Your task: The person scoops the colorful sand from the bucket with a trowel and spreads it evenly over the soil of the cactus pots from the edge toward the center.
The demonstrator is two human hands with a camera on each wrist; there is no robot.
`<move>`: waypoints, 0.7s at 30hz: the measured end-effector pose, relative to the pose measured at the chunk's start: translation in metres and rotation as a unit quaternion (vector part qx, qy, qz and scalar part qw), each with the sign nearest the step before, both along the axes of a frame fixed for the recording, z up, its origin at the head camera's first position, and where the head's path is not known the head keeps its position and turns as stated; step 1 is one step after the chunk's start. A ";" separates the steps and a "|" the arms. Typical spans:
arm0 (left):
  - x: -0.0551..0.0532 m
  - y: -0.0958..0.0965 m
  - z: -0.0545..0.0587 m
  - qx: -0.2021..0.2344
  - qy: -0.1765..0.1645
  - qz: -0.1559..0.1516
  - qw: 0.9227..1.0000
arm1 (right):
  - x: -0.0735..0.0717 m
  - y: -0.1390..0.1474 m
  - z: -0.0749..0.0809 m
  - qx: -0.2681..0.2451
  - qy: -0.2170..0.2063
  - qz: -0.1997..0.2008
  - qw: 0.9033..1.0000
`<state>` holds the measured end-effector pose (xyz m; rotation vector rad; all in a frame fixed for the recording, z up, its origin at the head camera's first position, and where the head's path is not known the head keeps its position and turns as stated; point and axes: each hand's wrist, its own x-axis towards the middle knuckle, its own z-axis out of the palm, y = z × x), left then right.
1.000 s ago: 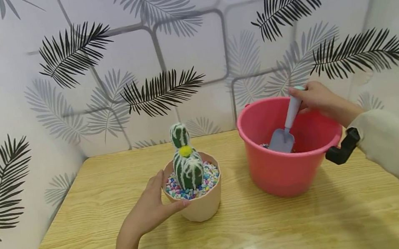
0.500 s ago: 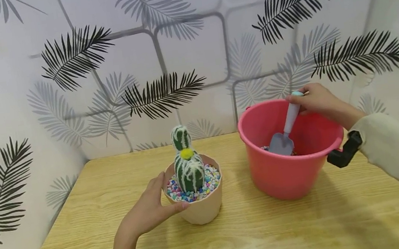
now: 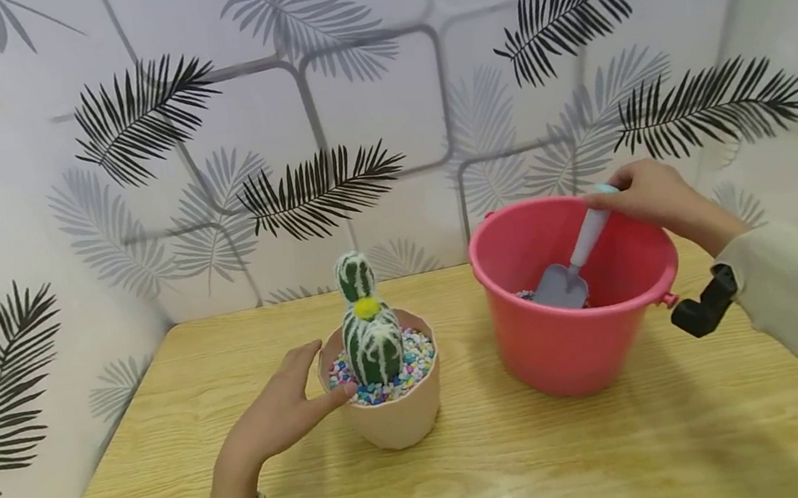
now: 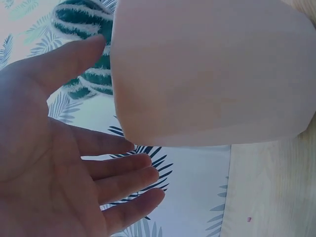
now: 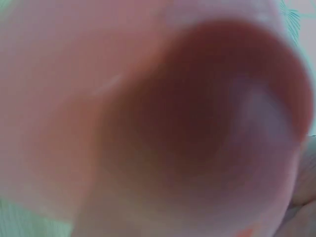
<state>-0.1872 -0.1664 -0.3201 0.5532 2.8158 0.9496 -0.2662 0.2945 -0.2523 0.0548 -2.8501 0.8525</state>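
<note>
A potted cactus, green with white fuzz and a yellow tuft (image 3: 367,308), stands in a peach pot (image 3: 401,421) filled with colourful pebbles (image 3: 414,365). My left hand (image 3: 270,421) is at the pot's left, thumb near its front rim and fingers spread. In the left wrist view the fingers are straight, beside the pot wall (image 4: 207,79). Over the pink bucket (image 3: 570,344), my right hand (image 3: 653,194) holds the top of a grey-blue trowel (image 3: 561,286) by its pale handle. The trowel's blade leans inside the bucket. In the right wrist view, a blurred pink bucket (image 5: 64,123) fills most of the picture.
Pebbles (image 3: 525,295) show at the bottom of the bucket. Pot and bucket stand apart on a wooden table (image 3: 416,491), in front of a leaf-patterned wall (image 3: 379,100). A small pink speck (image 4: 249,219) lies on the table.
My left hand has drawn slightly back and left from the pot, its thumb lifting off the front. My right hand has shifted slightly right at the trowel handle; the trowel stays in the bucket.
</note>
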 end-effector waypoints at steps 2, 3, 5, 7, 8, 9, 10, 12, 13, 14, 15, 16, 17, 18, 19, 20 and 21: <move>-0.002 -0.002 0.002 0.003 0.002 0.003 1.000 | 0.001 0.002 -0.003 0.004 0.007 -0.006 1.000; -0.003 -0.003 0.003 0.004 0.003 0.004 1.000 | 0.001 0.003 -0.004 0.006 0.011 -0.010 1.000; -0.006 -0.005 0.004 0.008 0.007 0.006 1.000 | 0.002 0.004 -0.007 0.005 0.017 -0.017 1.000; -0.009 -0.007 0.005 0.011 0.012 0.008 1.000 | 0.002 0.004 -0.010 0.005 0.021 -0.016 1.000; -0.010 -0.008 0.006 0.011 0.013 0.009 1.000 | 0.002 0.004 -0.010 0.009 0.023 -0.016 1.000; -0.012 -0.009 0.007 0.010 0.017 0.013 1.000 | 0.001 0.005 -0.011 0.014 0.023 -0.014 1.000; -0.014 -0.010 0.009 0.011 0.019 0.018 1.000 | 0.001 0.005 -0.011 0.021 0.024 -0.011 0.999; -0.018 -0.011 0.014 0.013 0.021 0.029 0.999 | 0.000 0.005 -0.009 0.040 0.021 -0.006 0.999; -0.020 -0.011 0.017 0.015 0.019 0.036 0.999 | 0.000 0.004 -0.008 0.049 0.020 -0.005 0.999; -0.022 -0.012 0.022 0.014 0.021 0.041 0.999 | -0.001 0.004 -0.007 0.054 0.017 -0.002 0.998; -0.024 -0.013 0.026 0.012 0.025 0.047 0.999 | -0.001 0.003 -0.005 0.059 0.014 -0.001 0.998; -0.026 -0.013 0.031 0.012 0.027 0.051 0.998 | -0.002 0.003 -0.003 0.062 0.011 0.001 0.998; -0.028 -0.013 0.036 0.011 0.032 0.055 0.998 | -0.003 0.002 -0.002 0.063 0.009 0.003 0.998; -0.030 -0.013 0.040 0.009 0.038 0.060 0.997 | -0.003 0.002 -0.001 0.065 0.008 0.005 0.998; -0.032 -0.013 0.044 0.007 0.045 0.064 0.997 | -0.004 0.002 0.000 0.066 0.009 0.008 0.998; -0.034 -0.013 0.048 0.002 0.053 0.068 0.996 | -0.005 0.001 0.001 0.069 0.010 0.010 0.998; -0.037 -0.012 0.051 -0.002 0.060 0.072 0.996 | -0.005 0.001 0.001 0.076 0.012 0.011 0.997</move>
